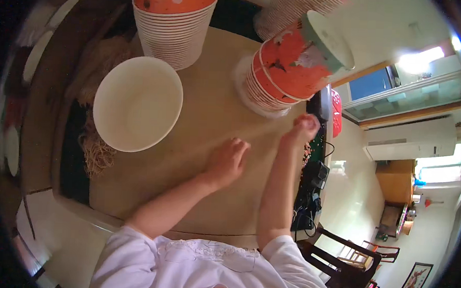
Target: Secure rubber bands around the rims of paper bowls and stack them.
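Observation:
Over the middle of a tan board point(191, 209) hovers my left hand point(228, 163), its fingers curled together; whatever they might hold is hidden. My right hand point(307, 128) is closed and slightly blurred at the board's right edge. It is close to a strip of small coloured bits point(306, 156), and its contents cannot be made out. Ahead of both hands leans a stack of red-printed paper tubs point(290, 72), with a pale green end on top. A large white tub point(137, 104), its mouth toward me, is left of my left hand.
A tall stack of nested tubs point(173, 36) stands at the far left, with another stack point(298, 10) behind. Tangled string point(97, 151) lies by the white tub. Black devices and cables point(317, 173) line the right side, near a red plastic item point(336, 110) and dark chairs point(338, 262).

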Tool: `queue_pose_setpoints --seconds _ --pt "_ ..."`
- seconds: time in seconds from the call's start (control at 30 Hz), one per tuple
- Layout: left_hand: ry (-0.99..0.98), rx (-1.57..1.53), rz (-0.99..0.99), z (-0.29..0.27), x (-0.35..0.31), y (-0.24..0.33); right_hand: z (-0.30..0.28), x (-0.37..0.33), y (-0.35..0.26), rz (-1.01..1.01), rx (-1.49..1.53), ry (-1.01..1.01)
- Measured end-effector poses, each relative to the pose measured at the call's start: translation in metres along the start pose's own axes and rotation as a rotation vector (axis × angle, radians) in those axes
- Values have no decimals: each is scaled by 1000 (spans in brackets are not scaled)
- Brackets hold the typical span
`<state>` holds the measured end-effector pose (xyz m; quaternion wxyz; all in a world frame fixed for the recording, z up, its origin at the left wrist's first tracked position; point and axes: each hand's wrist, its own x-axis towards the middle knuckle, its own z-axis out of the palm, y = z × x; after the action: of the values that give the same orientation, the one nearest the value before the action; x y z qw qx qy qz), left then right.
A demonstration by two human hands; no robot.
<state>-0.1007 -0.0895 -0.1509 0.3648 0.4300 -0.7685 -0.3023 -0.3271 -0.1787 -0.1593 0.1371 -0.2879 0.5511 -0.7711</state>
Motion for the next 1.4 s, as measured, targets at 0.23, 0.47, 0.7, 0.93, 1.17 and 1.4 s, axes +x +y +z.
queue_pose_setpoints --seconds 0.23,0.47,0.7,0.93,1.17,1.4 --pt "-33 23 59 -7 6 -1 21 -54 -6 -87 -385 -105" --pt "26 -67 46 -7 4 -3 21 -56 -8 -52 -317 -93" --pt "25 -120 9 -6 1 1 11 -53 -3 -90 -316 -109" --pt "-20 -195 -50 -14 7 6 21 -46 -6 -135 -442 -192" --pt "-137 9 145 -68 -41 39 19 -40 7 -151 -486 -151" --pt "52 -157 -149 -124 -153 8 22 -75 -29 -4 -154 -166"
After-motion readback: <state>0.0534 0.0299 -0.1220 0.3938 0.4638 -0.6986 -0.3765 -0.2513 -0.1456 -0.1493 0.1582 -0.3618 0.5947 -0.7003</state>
